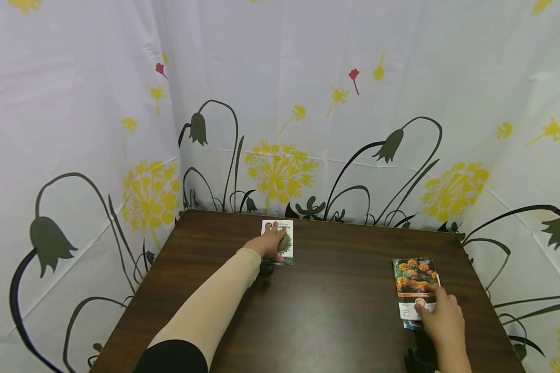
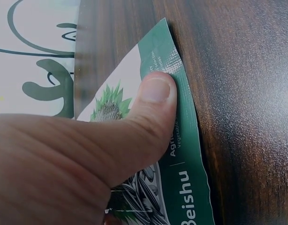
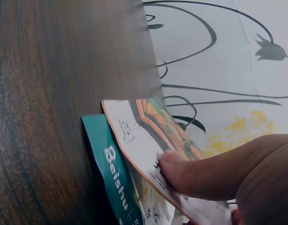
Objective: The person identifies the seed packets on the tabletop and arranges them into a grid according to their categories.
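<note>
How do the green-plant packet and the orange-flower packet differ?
The green-plant packet shows a spiky green plant on white; the orange-flower packet shows orange blooms above white. The green-plant packet lies near the far edge of the table; the orange-flower packet overlaps another packet. Both are rectangular and printed.

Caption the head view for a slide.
Left hand resting on a green-and-white packet, right hand gripping an orange-flowered packet that overlaps a teal-edged one, dark wood-grain table below.

Three packets (image 1: 288, 243) (image 1: 411, 282) (image 1: 413, 325), two hands (image 1: 267, 243) (image 1: 443, 317)
</note>
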A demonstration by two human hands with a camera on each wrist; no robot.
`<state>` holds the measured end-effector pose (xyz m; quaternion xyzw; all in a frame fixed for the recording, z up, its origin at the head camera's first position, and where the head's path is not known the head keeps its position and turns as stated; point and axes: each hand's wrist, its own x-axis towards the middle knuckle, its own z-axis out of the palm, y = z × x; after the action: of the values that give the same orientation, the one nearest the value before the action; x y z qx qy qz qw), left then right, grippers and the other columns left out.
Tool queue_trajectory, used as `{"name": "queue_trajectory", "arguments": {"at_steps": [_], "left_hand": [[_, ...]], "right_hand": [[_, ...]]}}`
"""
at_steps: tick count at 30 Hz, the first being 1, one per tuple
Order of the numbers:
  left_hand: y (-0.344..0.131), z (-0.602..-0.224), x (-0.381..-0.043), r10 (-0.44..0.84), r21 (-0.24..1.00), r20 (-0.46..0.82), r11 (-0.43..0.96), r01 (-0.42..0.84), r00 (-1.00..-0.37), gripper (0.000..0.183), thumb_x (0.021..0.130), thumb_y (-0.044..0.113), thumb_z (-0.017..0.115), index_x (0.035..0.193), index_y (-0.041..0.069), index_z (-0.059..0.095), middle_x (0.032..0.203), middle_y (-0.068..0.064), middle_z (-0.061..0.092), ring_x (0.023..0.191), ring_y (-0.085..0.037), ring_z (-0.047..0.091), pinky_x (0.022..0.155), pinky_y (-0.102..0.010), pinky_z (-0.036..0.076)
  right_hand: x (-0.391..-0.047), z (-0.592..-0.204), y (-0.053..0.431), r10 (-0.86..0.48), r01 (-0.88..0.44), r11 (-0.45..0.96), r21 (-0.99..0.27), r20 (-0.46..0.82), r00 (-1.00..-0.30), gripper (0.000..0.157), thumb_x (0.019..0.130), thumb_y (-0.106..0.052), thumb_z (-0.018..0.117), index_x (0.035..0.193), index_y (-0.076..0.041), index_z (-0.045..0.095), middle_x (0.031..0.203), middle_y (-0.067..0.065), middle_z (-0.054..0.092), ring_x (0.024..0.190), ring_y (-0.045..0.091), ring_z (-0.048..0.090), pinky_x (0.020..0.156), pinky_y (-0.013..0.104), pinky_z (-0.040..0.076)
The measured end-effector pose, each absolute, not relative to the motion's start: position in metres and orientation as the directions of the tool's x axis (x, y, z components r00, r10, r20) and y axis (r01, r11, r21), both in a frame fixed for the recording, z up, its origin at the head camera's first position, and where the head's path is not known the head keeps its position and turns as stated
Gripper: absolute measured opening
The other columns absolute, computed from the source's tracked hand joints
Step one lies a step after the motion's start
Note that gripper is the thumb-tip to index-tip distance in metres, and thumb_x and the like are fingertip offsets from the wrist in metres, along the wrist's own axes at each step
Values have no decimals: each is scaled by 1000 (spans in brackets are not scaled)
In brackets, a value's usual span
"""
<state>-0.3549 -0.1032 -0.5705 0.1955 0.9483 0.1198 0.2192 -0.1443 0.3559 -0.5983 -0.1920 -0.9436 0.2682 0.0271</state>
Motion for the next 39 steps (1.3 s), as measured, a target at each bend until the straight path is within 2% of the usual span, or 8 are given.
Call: {"name": "queue_trajectory", "arguments": {"at_steps": [3,6,9,12,16,23,29,39], "left_hand": [[-103,-573,-356,425,312,-364,894,321,-829,112,92,34,89,175,7,19,181,-30,2,169,-50,2,130,-59,34],[-102,-574,-357,423,314,-363,895,318,-830,112,92,34,89,175,7,19,181,-30,2,169,-50,2,130,-59,34],[-102,-574,-357,420,324,-363,894,310,-831,112,92,33,89,175,7,19,182,-30,1,170,-50,1,130,-59,33],[-103,-573,-357,422,332,-367,892,307,-829,111,93,33,89,176,8,18,182,-29,0,170,-50,0,131,-59,32],[-103,-573,-356,428,334,-371,890,311,-824,111,94,33,88,176,8,17,182,-29,0,170,-50,0,131,-59,32],[-101,-573,-356,426,329,-372,891,312,-825,112,93,33,88,176,9,18,182,-29,0,170,-50,0,131,-59,32],[-100,-572,-355,425,328,-374,892,311,-825,112,93,34,88,176,9,17,182,-29,0,170,-49,0,132,-59,30],[-101,-568,-355,426,273,-385,900,340,-818,110,95,34,87,176,9,17,182,-29,3,170,-50,4,131,-61,32]], "right_hand": [[-143,-596,352,387,322,762,-562,-4,-922,59,97,-11,78,147,5,53,134,40,50,125,64,53,103,75,42],[-143,-592,350,381,307,755,-580,7,-924,53,97,-10,77,145,5,57,136,39,50,128,64,53,107,75,41],[-143,-589,349,355,284,765,-578,10,-935,50,98,-13,77,143,4,61,135,39,52,126,64,54,103,74,43],[-142,-589,347,332,261,772,-580,18,-943,47,98,-15,78,139,3,65,129,38,55,116,58,59,97,70,45],[-142,-590,340,310,238,772,-589,21,-951,47,96,-11,78,138,6,66,126,36,54,111,51,59,96,66,45],[-146,-598,326,284,203,788,-582,51,-957,54,94,-4,76,144,10,61,126,36,49,116,53,56,93,62,46],[-146,-606,316,288,207,807,-553,62,-956,55,92,-9,79,141,11,64,119,32,53,112,48,53,85,56,44],[-149,-606,299,234,174,840,-514,54,-971,60,93,-23,86,139,11,66,123,35,59,117,54,56,94,65,46]]}}
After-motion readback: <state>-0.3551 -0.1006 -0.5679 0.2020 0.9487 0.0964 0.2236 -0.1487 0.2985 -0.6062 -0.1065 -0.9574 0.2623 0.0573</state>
